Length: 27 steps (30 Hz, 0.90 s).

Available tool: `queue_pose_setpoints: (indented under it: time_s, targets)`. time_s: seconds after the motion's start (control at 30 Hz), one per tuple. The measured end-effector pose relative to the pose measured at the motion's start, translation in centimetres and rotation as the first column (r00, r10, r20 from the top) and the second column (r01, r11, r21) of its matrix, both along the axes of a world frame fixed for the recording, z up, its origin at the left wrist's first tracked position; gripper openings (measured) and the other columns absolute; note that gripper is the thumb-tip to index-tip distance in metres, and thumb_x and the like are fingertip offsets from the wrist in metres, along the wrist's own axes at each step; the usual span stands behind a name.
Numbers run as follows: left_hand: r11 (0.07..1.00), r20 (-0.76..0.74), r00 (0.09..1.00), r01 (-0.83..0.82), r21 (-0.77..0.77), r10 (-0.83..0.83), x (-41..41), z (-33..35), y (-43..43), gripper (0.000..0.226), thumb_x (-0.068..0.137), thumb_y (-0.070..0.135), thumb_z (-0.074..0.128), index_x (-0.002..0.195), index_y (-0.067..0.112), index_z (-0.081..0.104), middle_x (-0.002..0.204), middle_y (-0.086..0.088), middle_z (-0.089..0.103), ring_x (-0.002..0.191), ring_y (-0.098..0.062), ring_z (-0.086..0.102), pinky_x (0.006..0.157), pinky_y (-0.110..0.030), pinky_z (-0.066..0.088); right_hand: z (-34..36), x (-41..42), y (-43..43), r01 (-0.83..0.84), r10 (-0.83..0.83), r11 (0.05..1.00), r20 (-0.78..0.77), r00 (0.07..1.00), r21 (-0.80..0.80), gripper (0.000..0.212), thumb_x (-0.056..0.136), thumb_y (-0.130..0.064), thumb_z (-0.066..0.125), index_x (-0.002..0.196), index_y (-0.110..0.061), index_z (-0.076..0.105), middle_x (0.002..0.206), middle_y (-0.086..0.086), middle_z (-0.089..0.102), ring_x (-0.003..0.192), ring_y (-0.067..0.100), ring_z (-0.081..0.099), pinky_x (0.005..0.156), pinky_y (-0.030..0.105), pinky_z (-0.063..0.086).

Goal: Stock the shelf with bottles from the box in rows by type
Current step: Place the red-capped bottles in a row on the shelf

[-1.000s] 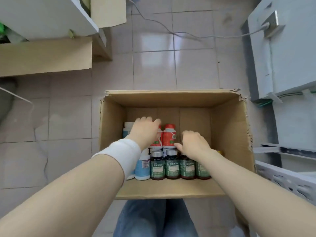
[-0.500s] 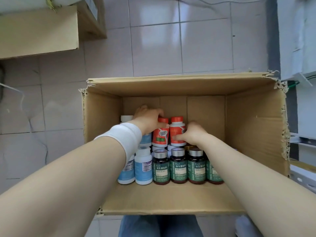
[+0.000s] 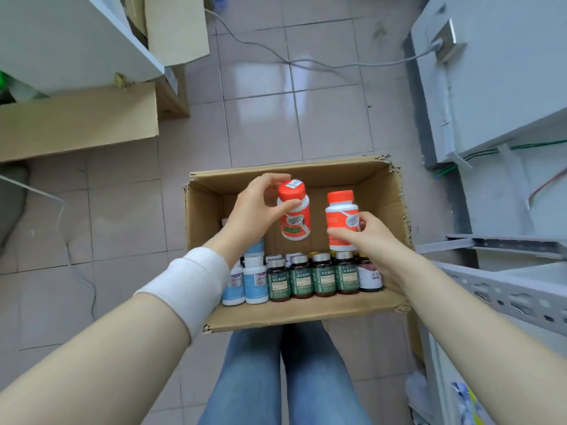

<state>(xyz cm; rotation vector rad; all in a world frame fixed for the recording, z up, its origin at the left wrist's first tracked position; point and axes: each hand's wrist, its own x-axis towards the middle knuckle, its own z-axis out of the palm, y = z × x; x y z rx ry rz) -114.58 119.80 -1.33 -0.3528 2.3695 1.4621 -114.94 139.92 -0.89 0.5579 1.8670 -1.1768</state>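
Left hand [image 3: 251,216] grips a red-capped bottle [image 3: 295,223], right hand [image 3: 369,239] grips a second red-capped bottle [image 3: 341,220] above the box [image 3: 306,314]; inside stand green-labelled bottles [image 3: 322,279] reading "PROBIOTIC".

Both bare forearms are stretched forward from the lower corners. The left hand [image 3: 251,211] is held higher, fingers and thumb curled round the top of a tilted red-capped bottle [image 3: 296,222]; a white band [image 3: 191,282] is worn on its wrist. The right hand [image 3: 372,237] is held lower, a second red-capped bottle [image 3: 340,210] being pinched upright near its base between thumb and fingers.
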Motion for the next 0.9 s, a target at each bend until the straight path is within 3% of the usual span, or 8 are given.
queue_pose_setpoints:
  time_s: [0.17, 0.3, 0.4, 0.5, 0.57, 0.67, 0.8, 0.9]
  targets:
    - [0.972, -0.055, 0.996, -0.058, 0.228, 0.072, 1.2, 11.3, 0.4, 0.035, 0.085, 0.018, 0.065, 0.119, 0.017, 0.057, 0.107, 0.004, 0.061, 0.096, -0.004, 0.058, 0.083, -0.015, 0.048, 10.4, 3.3, 1.0, 0.057, -0.059, 0.998, -0.150, 0.987, -0.013, 0.051, 0.079, -0.025, 0.071, 0.121, -0.016, 0.043, 0.115, 0.003, 0.058, 0.101, 0.016, 0.057, 0.091, 0.033, 0.046]
    - [0.924, -0.091, 0.996, 0.017, 0.383, 0.020, 3.2, 18.3, 0.5, 0.024, 0.089, 0.016, 0.060, 0.111, 0.017, 0.051, 0.098, 0.007, 0.061, 0.089, -0.003, 0.059, 0.070, -0.008, 0.050, 17.5, 8.5, 1.0, 0.182, -0.186, 0.982, -0.258, 0.948, -0.039, 0.057, 0.081, -0.025, 0.069, 0.129, -0.012, 0.041, 0.120, 0.007, 0.058, 0.110, 0.021, 0.057, 0.100, 0.039, 0.045]
    - [0.891, -0.105, 0.990, 0.134, 0.433, -0.098, 4.8, 22.3, 0.6, 0.021, 0.092, 0.019, 0.055, 0.111, 0.013, 0.050, 0.093, 0.008, 0.061, 0.086, -0.004, 0.060, 0.069, -0.010, 0.052, 21.5, 13.8, 0.2, 0.292, -0.316, 0.949, -0.328, 0.890, -0.121, 0.047, 0.084, -0.029, 0.063, 0.124, -0.013, 0.045, 0.122, 0.011, 0.061, 0.110, 0.023, 0.060, 0.101, 0.043, 0.046]
    - [0.823, -0.126, 0.954, 0.300, 0.483, -0.274, 7.5, 26.4, 1.3, 0.025, 0.093, 0.024, 0.051, 0.115, 0.013, 0.050, 0.095, 0.006, 0.063, 0.082, -0.002, 0.064, 0.065, -0.011, 0.053, 25.5, 19.1, -0.9, 0.488, -0.599, 0.780, -0.241, 0.764, -0.391, 0.041, 0.089, -0.033, 0.046, 0.124, -0.011, 0.045, 0.112, 0.011, 0.060, 0.098, 0.021, 0.060, 0.087, 0.033, 0.051]
    - [0.786, -0.116, 0.931, 0.355, 0.506, -0.346, 9.4, 29.0, 2.1, 0.032, 0.093, 0.028, 0.051, 0.120, 0.012, 0.049, 0.102, -0.001, 0.064, 0.092, -0.013, 0.067, 0.078, -0.026, 0.055, 27.9, 22.5, -1.1, 0.566, -0.728, 0.638, -0.169, 0.665, -0.522, 0.040, 0.089, -0.033, 0.042, 0.122, -0.012, 0.048, 0.100, 0.008, 0.063, 0.087, 0.017, 0.064, 0.079, 0.029, 0.052]
    - [0.714, -0.101, 0.895, 0.411, 0.566, -0.435, 12.1, 32.8, 4.2, 0.040, 0.093, 0.032, 0.048, 0.126, 0.011, 0.040, 0.113, -0.011, 0.064, 0.102, -0.029, 0.065, 0.092, -0.047, 0.052, 31.3, 27.0, -0.6, 0.620, -0.802, 0.570, -0.200, 0.563, -0.540, 0.033, 0.092, -0.027, 0.042, 0.121, -0.013, 0.049, 0.100, 0.006, 0.067, 0.086, 0.014, 0.068, 0.076, 0.029, 0.055]
    - [0.574, -0.189, 0.782, 0.577, 0.581, -0.595, 16.0, 38.2, 8.1, 0.038, 0.094, 0.035, 0.044, 0.124, 0.013, 0.037, 0.112, -0.010, 0.065, 0.097, -0.025, 0.067, 0.087, -0.039, 0.055, 35.8, 31.5, 1.1, 0.682, -0.870, 0.493, -0.309, 0.383, -0.540, 0.036, 0.094, -0.017, 0.043, 0.129, -0.008, 0.042, 0.112, 0.007, 0.061, 0.097, 0.017, 0.062, 0.086, 0.032, 0.051]
    - [0.475, -0.285, 0.700, 0.674, 0.565, -0.655, 19.1, 42.4, 11.4, 0.027, 0.095, 0.032, 0.042, 0.116, 0.015, 0.040, 0.108, -0.010, 0.064, 0.087, -0.017, 0.067, 0.079, -0.029, 0.056, 39.2, 35.0, 3.0, 0.699, -0.893, 0.436, -0.373, 0.253, -0.567, 0.032, 0.090, -0.019, 0.048, 0.120, -0.009, 0.046, 0.108, 0.006, 0.061, 0.094, 0.016, 0.062, 0.086, 0.032, 0.052]
